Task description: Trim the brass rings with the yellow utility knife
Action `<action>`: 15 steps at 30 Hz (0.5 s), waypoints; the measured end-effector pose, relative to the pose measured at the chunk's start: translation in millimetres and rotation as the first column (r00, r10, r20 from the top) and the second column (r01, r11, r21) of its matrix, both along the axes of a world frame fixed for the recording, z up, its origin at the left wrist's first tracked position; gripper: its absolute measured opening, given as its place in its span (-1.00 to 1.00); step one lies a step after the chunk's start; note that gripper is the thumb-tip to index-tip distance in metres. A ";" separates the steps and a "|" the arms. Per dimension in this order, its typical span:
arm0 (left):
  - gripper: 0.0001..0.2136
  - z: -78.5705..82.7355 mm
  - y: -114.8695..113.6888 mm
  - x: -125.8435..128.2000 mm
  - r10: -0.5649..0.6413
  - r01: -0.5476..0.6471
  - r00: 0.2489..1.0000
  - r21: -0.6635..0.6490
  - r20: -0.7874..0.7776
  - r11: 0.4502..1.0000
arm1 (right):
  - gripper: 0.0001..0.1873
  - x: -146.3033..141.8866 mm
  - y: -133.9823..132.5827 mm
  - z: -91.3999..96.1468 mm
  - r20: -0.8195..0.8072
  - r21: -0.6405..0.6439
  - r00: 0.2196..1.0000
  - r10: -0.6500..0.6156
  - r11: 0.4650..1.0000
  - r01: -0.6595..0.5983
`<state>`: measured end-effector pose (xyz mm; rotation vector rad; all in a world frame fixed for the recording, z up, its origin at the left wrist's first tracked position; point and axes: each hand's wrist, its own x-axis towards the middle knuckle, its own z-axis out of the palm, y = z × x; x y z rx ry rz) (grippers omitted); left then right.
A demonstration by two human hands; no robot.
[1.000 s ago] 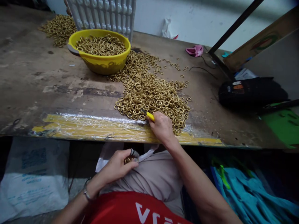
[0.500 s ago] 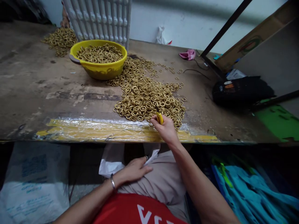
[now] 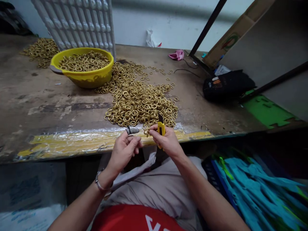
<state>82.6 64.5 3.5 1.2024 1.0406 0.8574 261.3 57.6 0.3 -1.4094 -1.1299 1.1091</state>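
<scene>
Up comes the left hand [image 3: 123, 150], off the thigh where it lay a moment ago, joining the right hand [image 3: 169, 142] at the near edge of the workbench [image 3: 69, 123], nearer than the yellow basin [image 3: 84, 80] and to its right. Rings fill that basin, and a big heap of rings [image 3: 141, 99] sprawls to its right and nearer. Right hand's loaded: yellow utility knife [image 3: 163, 126] gripped blade-up, plus one gold-coloured ring [image 3: 147, 131] pinched, nearer and right of the basin. Left hand's half curled, sheathed index finger [image 3: 132, 131] aimed at that ring; whether its palm hides anything, can't tell. My read: a single ring is being worked between both hands; it calls for a steady left-hand pinch, blade clear. Lettering? White sack [image 3: 36, 192], nearer and left of the basin: blue print, unreadable. Red shirt [image 3: 122, 219], nearer and right: white characters, cut off.
</scene>
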 end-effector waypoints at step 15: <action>-0.77 -149.4 -16.8 -87.2 0.029 0.166 0.363 0.095 -0.931 0.981 | -0.76 4.5 -18.9 -12.9 0.140 0.020 0.988 -0.068 0.998 0.066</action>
